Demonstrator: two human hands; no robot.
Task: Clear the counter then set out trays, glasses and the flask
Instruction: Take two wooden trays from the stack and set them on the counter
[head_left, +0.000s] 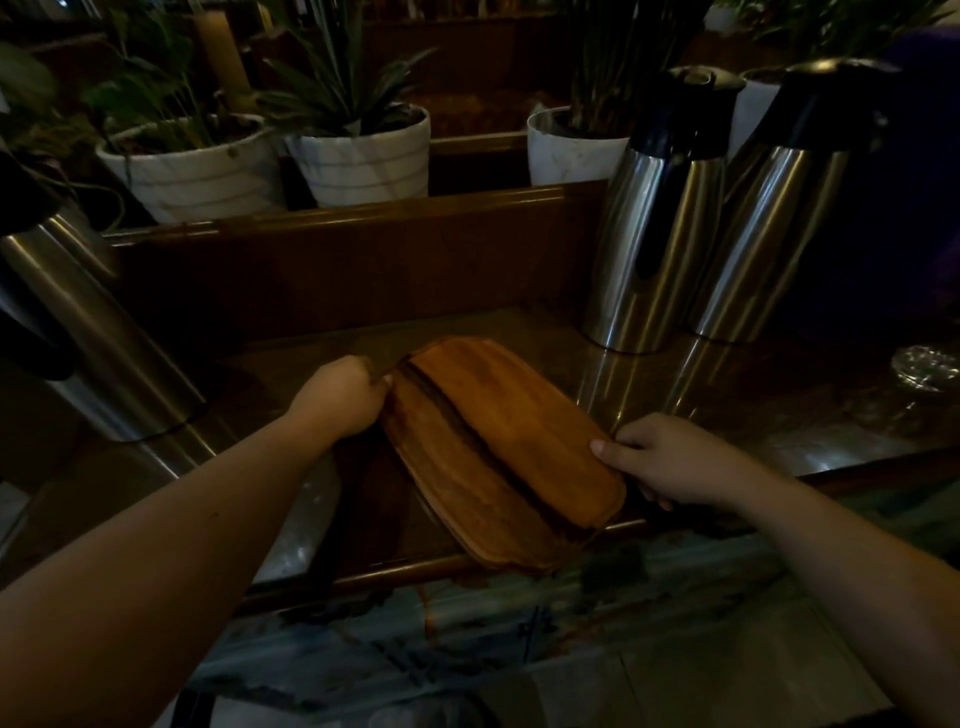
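Observation:
Two orange-brown wooden trays (498, 452), stacked and slightly offset, lie tilted over the front edge of the dark counter (753, 395). My left hand (340, 397) grips the far left end of the stack. My right hand (670, 460) grips its near right end, thumb on top. Two steel flasks with black tops stand at the back right: one (654, 228) nearer the middle, another (779, 218) beside it. A third steel flask (88, 332) stands at the left. A glass (927, 366) shows faintly at the right edge.
White plant pots (363, 158) with green plants line the ledge behind a wooden back rail (337, 218). A dark purple shape (914, 182) fills the far right. A pale patterned surface lies below the counter's front edge.

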